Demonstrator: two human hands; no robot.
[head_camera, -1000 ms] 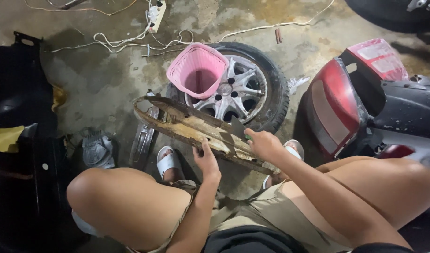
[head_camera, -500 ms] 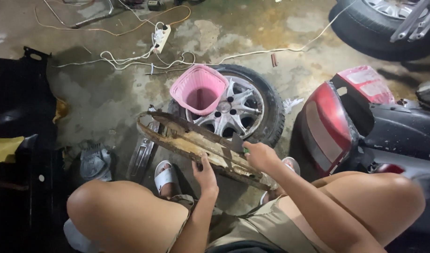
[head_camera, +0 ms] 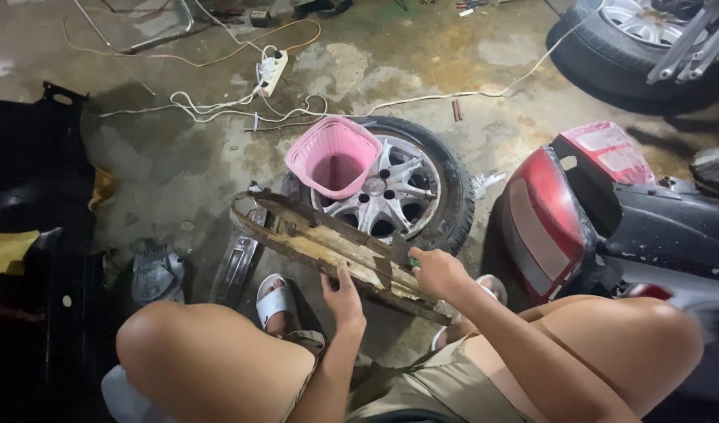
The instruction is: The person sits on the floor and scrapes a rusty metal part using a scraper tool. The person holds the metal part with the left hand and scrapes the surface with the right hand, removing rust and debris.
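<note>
Rusty long curved metal panel (head_camera: 328, 243) sits propped across the person's lap, at 6 o'clock of the pink plastic basket (head_camera: 333, 157). Left hand (head_camera: 345, 296) clamps its edge; right hand (head_camera: 438, 270) pinches a green-handled tool against it. Rust's mostly still on.

Ahead of my hands I see the wheel (head_camera: 410, 196) and pink basket (head_camera: 332, 157) blocking (scooter tail (head_camera: 547, 219) crowds right); bare floor (head_camera: 179, 168) lies open left.
</note>
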